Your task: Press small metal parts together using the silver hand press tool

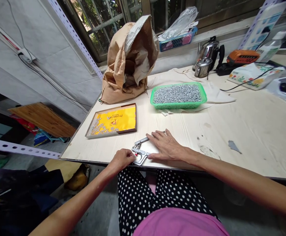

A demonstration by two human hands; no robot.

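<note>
A small metal hand tool (pixel 140 151) with a lever handle lies at the near edge of the pale wooden table (pixel 243 131). My right hand (pixel 166 144) rests flat over its handle, fingers stretched out. My left hand (pixel 121 159) is pinched closed at the tool's near left end, on something too small to make out. Beyond the hands, a green plastic basket (pixel 178 95) holds a heap of small metal pieces. To the left lies a shallow tray with a yellow liner (pixel 113 122) with several metal pieces in its left corner.
A crumpled brown paper sack (pixel 129 59) stands behind the tray. At the back right are a metal kettle (pixel 205 57), an orange power tool (pixel 242 56), cables and packages. A blue basket (pixel 177 41) sits on the window sill. My knees are under the table edge.
</note>
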